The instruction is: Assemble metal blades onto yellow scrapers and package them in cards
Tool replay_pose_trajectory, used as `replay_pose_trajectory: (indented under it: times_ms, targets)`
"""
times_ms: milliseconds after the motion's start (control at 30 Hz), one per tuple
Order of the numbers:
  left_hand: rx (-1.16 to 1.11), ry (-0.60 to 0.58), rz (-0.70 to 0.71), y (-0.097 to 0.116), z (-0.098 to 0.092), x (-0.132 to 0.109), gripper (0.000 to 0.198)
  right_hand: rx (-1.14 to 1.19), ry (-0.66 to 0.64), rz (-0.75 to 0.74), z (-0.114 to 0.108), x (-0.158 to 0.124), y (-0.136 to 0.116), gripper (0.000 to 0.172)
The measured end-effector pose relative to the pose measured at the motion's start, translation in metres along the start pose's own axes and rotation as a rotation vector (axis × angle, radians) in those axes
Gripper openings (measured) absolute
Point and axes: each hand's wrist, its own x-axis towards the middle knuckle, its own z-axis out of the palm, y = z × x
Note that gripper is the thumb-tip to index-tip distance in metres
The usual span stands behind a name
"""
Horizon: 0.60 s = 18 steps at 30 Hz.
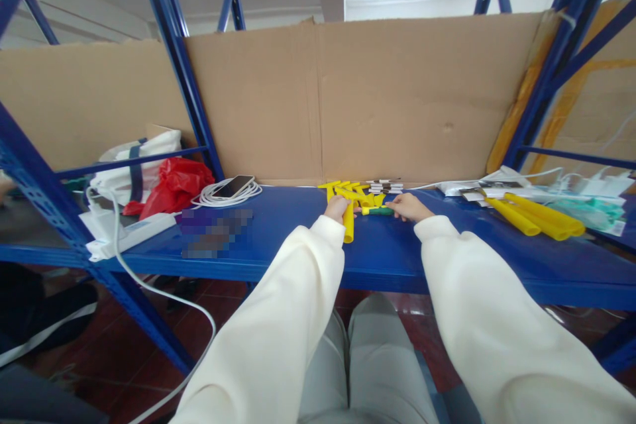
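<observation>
Near the middle of the blue shelf, my left hand (pixel 336 208) is closed around a yellow tube (pixel 349 228), whose open round end points toward me. My right hand (pixel 408 207) has its fingers pinched at the right end of a small green tool with a yellow tip (pixel 380 211). That tool lies crosswise just right of the tube, its tip close to my left fingers. Beyond my hands are several yellow T-shaped pieces (pixel 342 185), grouped close together. A small stack of white and dark sticks (pixel 385 186) lies behind them.
Several yellow tubes (pixel 539 217) rest at the right beside packets. At the left are a phone (pixel 234 186) on a coiled white cable (pixel 252 192), a red bag (pixel 179 184) and a power strip (pixel 136 233). A cardboard panel (pixel 397 99) stands behind; blue posts (pixel 181 66) frame the shelf.
</observation>
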Motion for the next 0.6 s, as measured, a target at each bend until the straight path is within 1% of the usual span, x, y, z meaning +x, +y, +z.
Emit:
replay_pose_trajectory:
  times_ms: [67, 200, 433, 600]
  targets:
    - [0.027, 0.029, 0.0, -0.001, 0.0, 0.0017, 0.049, -0.014, 0.011, -0.023, 0.0004, 0.0007, 0.0011, 0.041]
    - [0.081, 0.08, 0.048, -0.0027, 0.0001, 0.0064, 0.044, -0.055, 0.016, -0.047, 0.0011, 0.0024, 0.0028, 0.039]
    - [0.098, 0.111, 0.048, -0.0031, 0.0021, 0.0062, 0.037, -0.236, -0.024, -0.006, -0.0004, 0.0021, -0.0013, 0.028]
    - [0.087, 0.108, 0.039, -0.0019, 0.002, 0.0031, 0.033, -0.276, -0.041, 0.014, -0.0013, 0.0003, -0.0048, 0.027]
